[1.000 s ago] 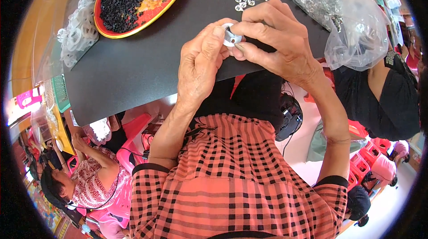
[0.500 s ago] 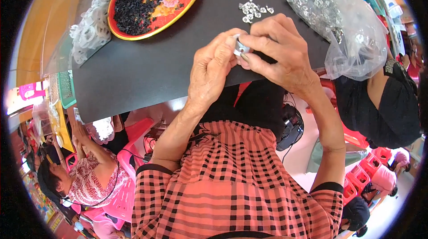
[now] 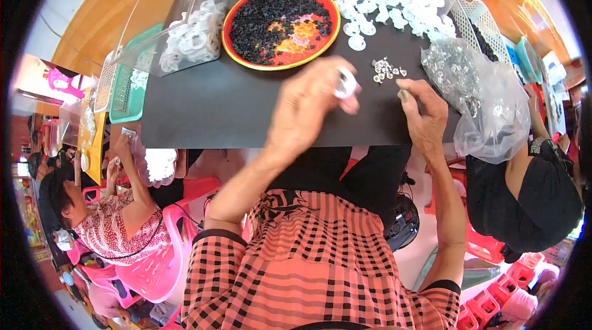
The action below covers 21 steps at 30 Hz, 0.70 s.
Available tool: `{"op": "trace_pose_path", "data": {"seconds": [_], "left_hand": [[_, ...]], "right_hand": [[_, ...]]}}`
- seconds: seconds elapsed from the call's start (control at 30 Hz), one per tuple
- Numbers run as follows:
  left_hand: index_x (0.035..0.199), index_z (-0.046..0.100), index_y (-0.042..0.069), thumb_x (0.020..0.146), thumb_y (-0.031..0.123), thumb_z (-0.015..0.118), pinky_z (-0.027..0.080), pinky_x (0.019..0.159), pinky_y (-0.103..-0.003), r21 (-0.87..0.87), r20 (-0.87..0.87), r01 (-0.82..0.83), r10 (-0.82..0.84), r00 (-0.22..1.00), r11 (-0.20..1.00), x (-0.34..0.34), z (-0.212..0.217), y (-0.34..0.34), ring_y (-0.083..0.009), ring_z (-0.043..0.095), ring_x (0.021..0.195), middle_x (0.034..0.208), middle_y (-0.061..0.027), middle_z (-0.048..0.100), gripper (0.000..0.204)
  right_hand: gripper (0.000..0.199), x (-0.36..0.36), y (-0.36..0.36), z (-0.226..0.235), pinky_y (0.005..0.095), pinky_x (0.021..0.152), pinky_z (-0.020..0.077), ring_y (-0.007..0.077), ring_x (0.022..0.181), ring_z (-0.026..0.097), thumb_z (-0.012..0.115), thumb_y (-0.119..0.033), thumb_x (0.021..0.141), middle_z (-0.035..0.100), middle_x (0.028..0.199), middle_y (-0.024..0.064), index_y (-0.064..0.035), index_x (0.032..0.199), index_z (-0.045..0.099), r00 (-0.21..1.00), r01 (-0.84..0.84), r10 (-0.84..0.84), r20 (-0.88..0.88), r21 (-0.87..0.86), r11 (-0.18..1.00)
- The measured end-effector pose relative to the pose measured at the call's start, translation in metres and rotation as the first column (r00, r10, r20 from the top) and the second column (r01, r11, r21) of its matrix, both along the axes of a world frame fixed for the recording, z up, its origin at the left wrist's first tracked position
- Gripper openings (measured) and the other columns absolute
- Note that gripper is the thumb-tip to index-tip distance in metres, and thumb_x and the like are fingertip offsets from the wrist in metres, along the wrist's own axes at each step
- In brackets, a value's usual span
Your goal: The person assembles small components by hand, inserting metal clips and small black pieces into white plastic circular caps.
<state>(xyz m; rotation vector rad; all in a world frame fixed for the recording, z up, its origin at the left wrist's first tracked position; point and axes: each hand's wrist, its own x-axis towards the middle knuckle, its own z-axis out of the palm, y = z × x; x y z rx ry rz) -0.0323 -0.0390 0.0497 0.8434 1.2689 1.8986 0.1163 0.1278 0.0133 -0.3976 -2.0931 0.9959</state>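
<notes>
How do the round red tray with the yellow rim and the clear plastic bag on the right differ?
The round, yellow-rimmed red tray lies flat and open; the clear plastic bag is crumpled. The tray holds small black pieces; the bag holds small shiny pieces. Both hold many pieces.

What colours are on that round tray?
The tray is red with a yellow rim and orange-pink flowers; see the head view.

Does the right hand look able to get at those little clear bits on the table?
Probably yes: the right hand is close to the little clear bits, which lie uncovered on the dark table, with nothing visible between. The plastic bag sits to their right.
</notes>
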Motion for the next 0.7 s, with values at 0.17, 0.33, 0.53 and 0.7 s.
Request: {"op": "trace_pose_path", "data": {"seconds": [0.17, 0.33, 0.53, 0.7], "left_hand": [[0.103, 0.063, 0.0, 0.096, 0.017, 0.045, 0.046, 0.081, -0.028, 0.257, -0.707, -0.599, 0.57, 0.419, 0.759, -0.088, 0.073, -0.032, -0.0161, 0.06, 0.088, 0.097, -0.0079, 0.064, 0.026], [0.108, 0.062, 0.002, 0.094, 0.027, 0.05, 0.046, 0.082, -0.032, 0.365, -0.91, -0.754, 0.38, -0.165, 0.546, -0.216, 0.086, -0.086, -0.0225, 0.061, 0.09, 0.092, -0.0152, 0.065, 0.031], [0.108, 0.061, 0.001, 0.093, 0.019, 0.05, 0.045, 0.084, -0.038, 0.37, -0.924, -0.682, 0.324, -0.201, 0.631, -0.166, 0.061, -0.057, -0.03, 0.058, 0.097, 0.102, -0.0175, 0.06, 0.026], [0.103, 0.06, 0.001, 0.087, 0.003, 0.049, 0.045, 0.078, -0.03, 0.114, -0.915, -0.397, 0.251, 0.314, 0.911, -0.045, 0.027, -0.034, -0.0215, 0.058, 0.086, 0.093, -0.0112, 0.06, 0.02]], "right_hand": [[0.012, -0.001, 0.004, 0.0, 0.0204, 0.057, 0.0395, 0.0057, 0.061, 0.048, 0.061, 0.0, 0.082, 0.058, 0.071, 0.0012, -0.0019, 0.093, 0.065, 1.0, 0.011, -0.011, 0.014, -0.015, 1.0], [0.013, -0.009, 0.002, 0.003, 0.0205, 0.062, 0.0422, 0.0061, 0.068, 0.053, 0.058, -0.003, 0.085, 0.06, 0.074, 0.0011, 0.0007, 0.095, 0.065, 0.997, -0.065, 0.067, 0.044, -0.06, 0.996], [0.013, -0.001, 0.006, -0.006, 0.0206, 0.054, 0.0421, 0.0041, 0.06, 0.051, 0.065, -0.006, 0.082, 0.066, 0.079, 0.0025, -0.0011, 0.094, 0.067, 1.0, -0.021, 0.022, 0.023, -0.043, 0.999], [0.012, -0.001, 0.003, -0.003, 0.0212, 0.056, 0.0412, 0.0051, 0.062, 0.05, 0.063, -0.004, 0.082, 0.063, 0.076, 0.0018, -0.0007, 0.093, 0.067, 0.999, -0.01, 0.011, 0.046, -0.031, 0.999]]}}
